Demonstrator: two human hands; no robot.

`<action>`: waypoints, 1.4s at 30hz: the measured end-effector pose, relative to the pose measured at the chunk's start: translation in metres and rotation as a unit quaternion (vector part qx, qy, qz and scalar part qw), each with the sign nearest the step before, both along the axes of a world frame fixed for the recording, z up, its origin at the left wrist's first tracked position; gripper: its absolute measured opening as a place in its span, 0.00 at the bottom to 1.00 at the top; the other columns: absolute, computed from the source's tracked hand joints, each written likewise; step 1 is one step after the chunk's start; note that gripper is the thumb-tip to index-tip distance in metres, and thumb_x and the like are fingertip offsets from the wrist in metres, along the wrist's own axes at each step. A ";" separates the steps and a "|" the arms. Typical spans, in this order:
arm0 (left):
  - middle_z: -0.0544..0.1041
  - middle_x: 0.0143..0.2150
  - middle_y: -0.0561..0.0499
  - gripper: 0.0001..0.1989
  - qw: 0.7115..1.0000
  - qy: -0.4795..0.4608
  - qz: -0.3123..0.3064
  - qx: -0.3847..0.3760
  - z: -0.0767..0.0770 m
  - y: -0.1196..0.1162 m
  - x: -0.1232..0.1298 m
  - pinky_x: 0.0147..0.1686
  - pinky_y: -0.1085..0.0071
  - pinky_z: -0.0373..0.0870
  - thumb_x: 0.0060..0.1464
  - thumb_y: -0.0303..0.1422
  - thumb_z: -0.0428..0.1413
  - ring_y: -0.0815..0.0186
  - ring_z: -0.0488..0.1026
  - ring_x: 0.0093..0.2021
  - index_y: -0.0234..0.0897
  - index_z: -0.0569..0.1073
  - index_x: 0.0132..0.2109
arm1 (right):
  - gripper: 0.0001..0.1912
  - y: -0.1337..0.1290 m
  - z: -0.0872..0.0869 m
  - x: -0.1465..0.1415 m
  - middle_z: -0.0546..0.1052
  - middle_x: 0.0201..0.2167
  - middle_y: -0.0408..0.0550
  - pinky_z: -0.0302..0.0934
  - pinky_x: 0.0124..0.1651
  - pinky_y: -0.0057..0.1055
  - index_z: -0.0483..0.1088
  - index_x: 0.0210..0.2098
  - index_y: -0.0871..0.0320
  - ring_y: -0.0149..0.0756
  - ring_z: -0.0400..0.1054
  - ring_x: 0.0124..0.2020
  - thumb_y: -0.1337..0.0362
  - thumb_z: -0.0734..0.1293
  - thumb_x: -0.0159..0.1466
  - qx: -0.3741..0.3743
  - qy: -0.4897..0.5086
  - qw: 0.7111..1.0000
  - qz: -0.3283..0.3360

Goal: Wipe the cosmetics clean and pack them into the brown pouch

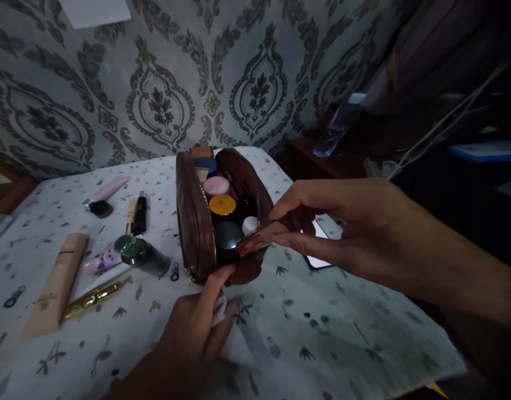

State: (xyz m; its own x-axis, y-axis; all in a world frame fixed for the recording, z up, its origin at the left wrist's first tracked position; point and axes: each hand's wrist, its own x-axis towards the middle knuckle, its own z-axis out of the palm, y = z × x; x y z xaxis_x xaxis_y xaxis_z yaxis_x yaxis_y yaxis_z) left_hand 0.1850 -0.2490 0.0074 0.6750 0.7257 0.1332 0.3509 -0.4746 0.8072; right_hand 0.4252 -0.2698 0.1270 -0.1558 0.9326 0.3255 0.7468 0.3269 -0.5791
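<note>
A brown zip-up makeup bag (192, 222) stands unzipped on the table, filled with jars and bottles. Among them are a pink lid (216, 185), a yellow lid (223, 205), a dark round lid (228, 235) and a small white cap (250, 225). Between thumb and fingers, my right hand (347, 225) pinches a slim lip gloss tube (257, 240), reddish and clear, tilted over the bag's near right edge. My left hand (197, 325) is closed around a crumpled white tissue (220, 310). Its index fingertip meets the brown flap (244, 271) at the bag's near end.
Left of the bag lie a beige tube (58, 283), a gold tube (93, 299), a dark green bottle (143, 255), a black tube (140, 214) and a pink tube (109, 190). A phone (320, 261) is partly behind my right hand. A water bottle (339, 126) stands beyond, at right.
</note>
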 end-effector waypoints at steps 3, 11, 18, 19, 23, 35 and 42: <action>0.80 0.29 0.49 0.24 1.000 0.014 -0.007 0.005 0.000 0.001 0.000 0.27 0.72 0.72 0.61 0.34 0.52 0.63 0.76 0.24 0.36 0.67 0.63 | 0.07 0.004 -0.002 -0.003 0.79 0.28 0.43 0.59 0.27 0.32 0.78 0.36 0.47 0.34 0.70 0.27 0.53 0.70 0.62 -0.002 0.003 1.000 0.010; 0.81 0.32 0.47 0.28 0.999 0.001 0.008 -0.047 0.007 -0.001 -0.003 0.33 0.69 0.74 0.61 0.36 0.51 0.59 0.78 0.31 0.36 0.64 0.67 | 0.06 -0.003 -0.005 -0.010 0.79 0.29 0.45 0.60 0.25 0.32 0.78 0.35 0.46 0.37 0.72 0.29 0.54 0.71 0.62 0.005 0.025 1.000 -0.007; 0.83 0.42 0.43 0.28 1.000 0.026 0.012 0.010 0.007 0.006 -0.011 0.38 0.65 0.76 0.62 0.34 0.51 0.58 0.80 0.35 0.38 0.61 0.68 | 0.08 -0.030 -0.025 -0.015 0.79 0.31 0.46 0.66 0.31 0.33 0.75 0.35 0.50 0.37 0.72 0.30 0.54 0.72 0.60 0.094 0.180 0.973 -0.112; 0.83 0.43 0.43 0.28 0.999 0.027 0.017 0.010 0.007 0.006 -0.012 0.39 0.65 0.76 0.61 0.34 0.51 0.57 0.80 0.38 0.38 0.61 0.68 | 0.09 -0.035 -0.029 -0.015 0.79 0.32 0.46 0.66 0.31 0.33 0.75 0.36 0.51 0.38 0.72 0.31 0.53 0.72 0.60 0.102 0.206 0.964 -0.134; 0.82 0.45 0.43 0.28 0.998 0.016 0.055 -0.007 0.007 0.001 -0.015 0.45 0.63 0.75 0.60 0.39 0.53 0.55 0.79 0.43 0.39 0.64 0.66 | 0.12 -0.054 -0.048 -0.018 0.78 0.30 0.47 0.67 0.32 0.31 0.75 0.34 0.53 0.36 0.71 0.30 0.53 0.74 0.57 0.088 0.312 0.929 -0.176; 0.78 0.47 0.47 0.18 0.991 -0.058 0.112 -0.048 0.009 -0.026 -0.031 0.45 0.70 0.69 0.62 0.43 0.51 0.60 0.74 0.45 0.39 0.71 0.53 | 0.12 -0.066 -0.115 -0.081 0.74 0.26 0.43 0.65 0.32 0.29 0.72 0.29 0.55 0.34 0.69 0.28 0.54 0.73 0.56 -0.058 0.470 0.875 -0.102; 0.66 0.25 0.57 0.18 0.987 -0.022 0.135 -0.081 0.010 -0.018 -0.047 0.25 0.74 0.55 0.65 0.46 0.47 0.70 0.59 0.24 0.37 0.71 0.38 | 0.17 -0.058 -0.129 -0.104 0.75 0.22 0.42 0.64 0.29 0.30 0.71 0.31 0.56 0.33 0.69 0.24 0.49 0.74 0.54 -0.169 0.495 0.851 -0.039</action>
